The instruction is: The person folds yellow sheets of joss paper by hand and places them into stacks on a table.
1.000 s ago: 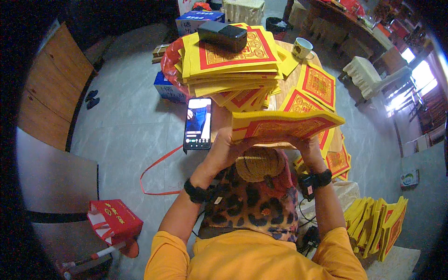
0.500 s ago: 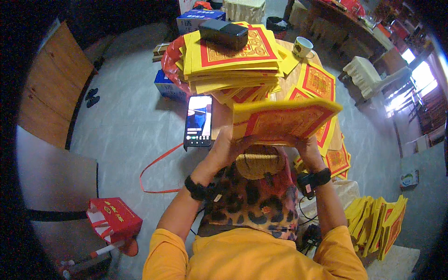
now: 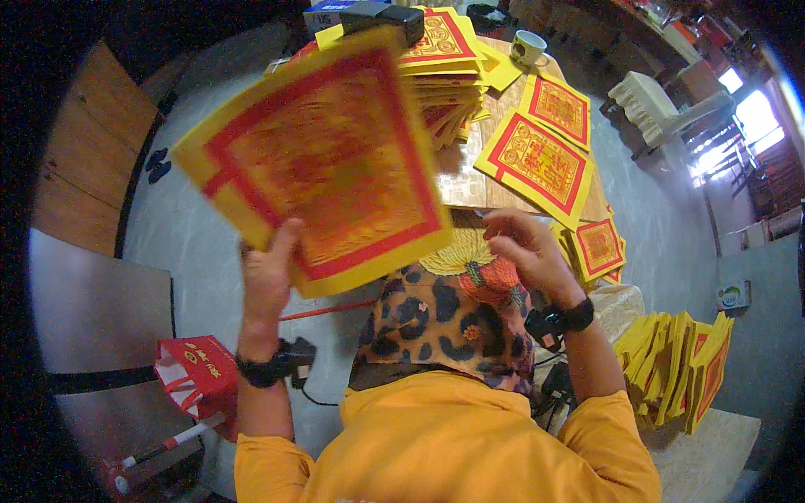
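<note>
My left hand (image 3: 268, 272) is closed on the lower edge of a large yellow sheet of joss paper (image 3: 327, 168) with a red printed frame; its thumb lies on the front. The sheet is raised, tilted and slightly blurred; whether it is one sheet or several, I cannot tell. Empty, with bent fingers apart, my right hand (image 3: 532, 251) hovers by the near edge of the wooden table (image 3: 474, 184). Just beyond it, loose joss paper sheets (image 3: 537, 159) overlap on the table. A thick joss paper stack (image 3: 453, 96) stands farther back, partly hidden by the raised sheet.
A black box (image 3: 394, 18) rests on the stack, and a mug (image 3: 528, 49) stands at the table's far side. More folded joss paper (image 3: 675, 369) stands at the lower right. A red bag (image 3: 197, 373) is on the left. Leopard-patterned fabric (image 3: 436, 323) covers my lap.
Both hands held the joss paper before. My right hand has let go, while my left has swung the paper up and left, where it now covers the phone. The view has shifted slightly.
</note>
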`<state>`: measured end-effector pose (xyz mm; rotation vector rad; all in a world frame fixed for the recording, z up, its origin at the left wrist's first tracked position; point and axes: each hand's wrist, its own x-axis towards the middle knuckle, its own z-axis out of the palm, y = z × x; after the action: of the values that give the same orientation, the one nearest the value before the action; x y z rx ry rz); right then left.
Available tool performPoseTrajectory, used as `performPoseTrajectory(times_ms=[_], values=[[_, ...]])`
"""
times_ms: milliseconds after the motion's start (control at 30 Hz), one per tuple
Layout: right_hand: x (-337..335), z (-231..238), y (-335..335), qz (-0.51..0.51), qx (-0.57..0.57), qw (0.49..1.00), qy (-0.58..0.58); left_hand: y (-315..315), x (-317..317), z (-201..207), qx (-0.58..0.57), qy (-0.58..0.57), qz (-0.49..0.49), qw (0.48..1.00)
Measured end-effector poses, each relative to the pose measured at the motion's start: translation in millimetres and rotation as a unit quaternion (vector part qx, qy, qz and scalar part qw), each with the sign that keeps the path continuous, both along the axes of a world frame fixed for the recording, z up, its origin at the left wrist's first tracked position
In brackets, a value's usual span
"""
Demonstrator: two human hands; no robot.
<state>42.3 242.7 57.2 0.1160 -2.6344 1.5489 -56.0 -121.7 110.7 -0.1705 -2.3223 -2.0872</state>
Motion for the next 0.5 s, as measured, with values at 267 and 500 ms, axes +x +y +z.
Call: performPoseTrajectory(times_ms=[267,500], values=[[8,60,-84,0.099,0.343,0.933,-0.037,-56,36,-30,0.237,-0.093,-0.064,0.965],[23,-53,-37,0.180,0.226,0.957,-0.004,10,57,-34,0.173,-0.273,-0.269,0.907]])
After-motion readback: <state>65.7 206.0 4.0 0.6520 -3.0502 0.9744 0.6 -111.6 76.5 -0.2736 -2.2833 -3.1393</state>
